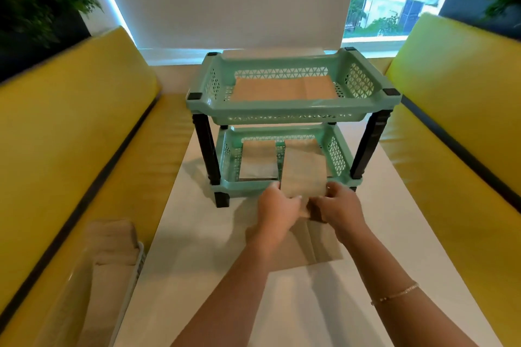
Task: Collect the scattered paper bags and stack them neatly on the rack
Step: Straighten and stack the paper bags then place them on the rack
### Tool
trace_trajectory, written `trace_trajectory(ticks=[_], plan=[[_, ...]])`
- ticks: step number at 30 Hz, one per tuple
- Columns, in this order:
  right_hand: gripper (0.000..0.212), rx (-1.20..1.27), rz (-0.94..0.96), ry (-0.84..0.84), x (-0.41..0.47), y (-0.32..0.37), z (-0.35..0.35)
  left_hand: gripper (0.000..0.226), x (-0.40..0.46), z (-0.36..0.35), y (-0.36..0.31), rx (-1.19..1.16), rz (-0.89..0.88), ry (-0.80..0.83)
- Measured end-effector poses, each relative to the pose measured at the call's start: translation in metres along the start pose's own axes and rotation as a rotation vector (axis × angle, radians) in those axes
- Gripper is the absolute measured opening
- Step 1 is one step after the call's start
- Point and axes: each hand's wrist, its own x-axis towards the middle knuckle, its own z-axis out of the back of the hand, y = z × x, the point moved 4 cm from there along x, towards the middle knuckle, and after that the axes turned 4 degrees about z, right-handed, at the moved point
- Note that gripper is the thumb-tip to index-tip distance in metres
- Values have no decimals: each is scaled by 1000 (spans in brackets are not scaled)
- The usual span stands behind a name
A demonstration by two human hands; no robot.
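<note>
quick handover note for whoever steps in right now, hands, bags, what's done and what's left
Left hand and right hand each grip the near end of a paper bag, partly slid into the right side of the lower tray.
Done: a stack of bags lies on that tray's left side; flat bags lie in the top tray.
Left: push this bag in, then rack the large bag lying on the table under the hands.

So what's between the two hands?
In the head view, a folded paper bag sits between the left hand and right hand, its far end inside the rack's lower tray.
</note>
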Motion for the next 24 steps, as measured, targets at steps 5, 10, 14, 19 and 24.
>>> trace_trajectory(ticks=[5, 10, 14, 19, 24], plan=[[13, -150, 73, -107, 68, 31, 1, 46, 52, -16, -43, 58, 23, -83], [11, -296, 41, -131, 111, 35, -1, 41, 82, -36, -52, 160, -8, -118], [29, -277, 22, -139, 125, 30, -4, 49, 95, -44, -48, 218, 52, -119], [64, -346, -46, -101, 129, 22, -10, 45, 103, -50, -46, 285, 93, -71], [75, -352, -75, -70, 130, 19, -9, 36, 106, -53, -46, 308, 106, -24]])
